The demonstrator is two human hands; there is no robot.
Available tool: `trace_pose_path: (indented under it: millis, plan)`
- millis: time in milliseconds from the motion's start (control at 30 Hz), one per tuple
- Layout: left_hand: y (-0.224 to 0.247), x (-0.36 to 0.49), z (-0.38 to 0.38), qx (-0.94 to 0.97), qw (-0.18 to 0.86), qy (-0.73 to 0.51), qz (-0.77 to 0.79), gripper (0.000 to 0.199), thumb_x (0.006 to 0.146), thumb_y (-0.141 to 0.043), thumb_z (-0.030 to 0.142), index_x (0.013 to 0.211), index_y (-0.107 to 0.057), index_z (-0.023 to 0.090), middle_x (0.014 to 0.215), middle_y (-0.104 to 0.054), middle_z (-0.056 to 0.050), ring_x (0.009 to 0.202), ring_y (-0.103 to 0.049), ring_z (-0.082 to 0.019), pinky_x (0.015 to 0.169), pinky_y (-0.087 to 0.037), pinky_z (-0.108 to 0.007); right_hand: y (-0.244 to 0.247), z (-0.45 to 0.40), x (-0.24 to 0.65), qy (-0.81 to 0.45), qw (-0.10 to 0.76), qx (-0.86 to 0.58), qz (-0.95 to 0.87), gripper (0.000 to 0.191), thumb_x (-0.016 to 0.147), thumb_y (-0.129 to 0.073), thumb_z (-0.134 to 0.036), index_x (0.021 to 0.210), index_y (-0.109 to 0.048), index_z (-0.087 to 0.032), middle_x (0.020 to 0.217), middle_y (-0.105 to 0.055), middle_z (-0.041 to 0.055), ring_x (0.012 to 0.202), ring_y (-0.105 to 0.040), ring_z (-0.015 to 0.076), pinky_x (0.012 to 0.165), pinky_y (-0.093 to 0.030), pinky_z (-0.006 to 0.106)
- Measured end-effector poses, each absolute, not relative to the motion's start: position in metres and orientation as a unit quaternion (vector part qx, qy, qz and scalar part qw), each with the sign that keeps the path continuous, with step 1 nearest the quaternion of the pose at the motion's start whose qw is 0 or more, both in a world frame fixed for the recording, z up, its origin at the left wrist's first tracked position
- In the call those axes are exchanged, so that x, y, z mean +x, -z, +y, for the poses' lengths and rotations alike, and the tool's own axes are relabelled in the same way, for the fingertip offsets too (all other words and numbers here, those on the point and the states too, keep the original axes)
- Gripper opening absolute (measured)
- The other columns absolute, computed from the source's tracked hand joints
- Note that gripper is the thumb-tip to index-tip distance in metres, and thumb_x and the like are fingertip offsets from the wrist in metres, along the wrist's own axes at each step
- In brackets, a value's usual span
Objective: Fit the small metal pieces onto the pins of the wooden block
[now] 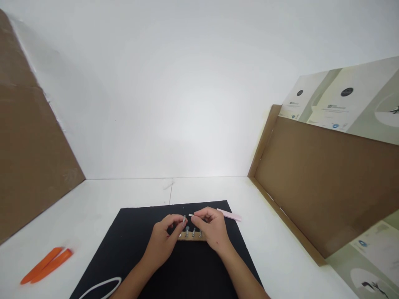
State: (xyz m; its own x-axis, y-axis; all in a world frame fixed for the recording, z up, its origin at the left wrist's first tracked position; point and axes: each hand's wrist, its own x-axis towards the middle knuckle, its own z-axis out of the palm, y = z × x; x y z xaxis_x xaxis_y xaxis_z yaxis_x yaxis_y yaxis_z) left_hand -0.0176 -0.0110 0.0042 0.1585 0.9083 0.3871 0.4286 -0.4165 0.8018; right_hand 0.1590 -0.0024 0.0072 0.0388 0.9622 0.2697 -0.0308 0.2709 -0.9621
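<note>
My left hand (163,238) is closed in a pinch on a small greyish pin-like piece (184,218), held upright between thumb and forefinger. Facing it, my right hand (212,228) pinches a short whitish stick (191,215) that points left toward that piece, with a small gap between them. Just below the fingers lies a narrow tan strip (190,238) with several bolt-like metal pieces (193,232) standing in it. One of these has a bluish-grey top (187,229). The hands hide both ends of the strip.
A black mat (140,224) lies under the hands on a white table (102,199). Beyond my right hand is a pink strip (230,214). Two orange pieces (50,263) and a white cord loop (104,284) are at left. Cardboard panels (327,178) stand at the sides.
</note>
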Motion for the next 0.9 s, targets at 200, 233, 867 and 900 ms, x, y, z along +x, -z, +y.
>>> trace_pose_path:
  millis: [200,233,867,900]
  plan:
    - [-0.002,-0.018,-0.01,0.709,0.275,-0.437,0.48,0.024,0.09,-0.055,0.041,0.09,-0.07,0.022,0.086,-0.072,-0.001,0.074,-0.06,-0.016,0.07,-0.046,-0.028,-0.014,-0.006,0.157,-0.489,0.578,-0.388,-0.526,0.026,0.065,-0.083,-0.035,0.068,-0.067,-0.015,0.059,-0.065,-0.0001,0.054,-0.057,0.012,0.055,-0.048,0.028]
    - [-0.002,-0.018,-0.009,0.71,0.277,-0.437,0.478,0.024,0.09,-0.054,0.041,0.091,-0.07,0.022,0.087,-0.072,-0.001,0.075,-0.061,-0.017,0.07,-0.046,-0.028,-0.015,-0.007,0.156,-0.493,0.575,-0.387,-0.525,0.026,0.064,-0.084,-0.034,0.066,-0.066,-0.015,0.059,-0.065,-0.0002,0.053,-0.056,0.0117,0.054,-0.047,0.027]
    - [-0.009,-0.016,-0.015,0.727,0.262,-0.44,0.458,0.025,0.09,-0.053,0.039,0.086,-0.07,0.021,0.081,-0.071,-0.003,0.075,-0.064,-0.017,0.07,-0.05,-0.027,-0.015,-0.003,0.158,-0.479,0.593,-0.415,-0.496,0.027,0.061,-0.085,-0.036,0.067,-0.07,-0.015,0.059,-0.067,0.0012,0.054,-0.058,0.013,0.055,-0.047,0.027]
    - [-0.009,-0.016,-0.015,0.726,0.263,-0.441,0.457,0.024,0.09,-0.053,0.038,0.086,-0.07,0.022,0.082,-0.071,-0.003,0.076,-0.064,-0.017,0.071,-0.05,-0.027,-0.016,-0.002,0.158,-0.481,0.593,-0.417,-0.493,0.026,0.06,-0.085,-0.036,0.066,-0.07,-0.015,0.058,-0.066,0.0006,0.053,-0.057,0.0123,0.054,-0.046,0.026]
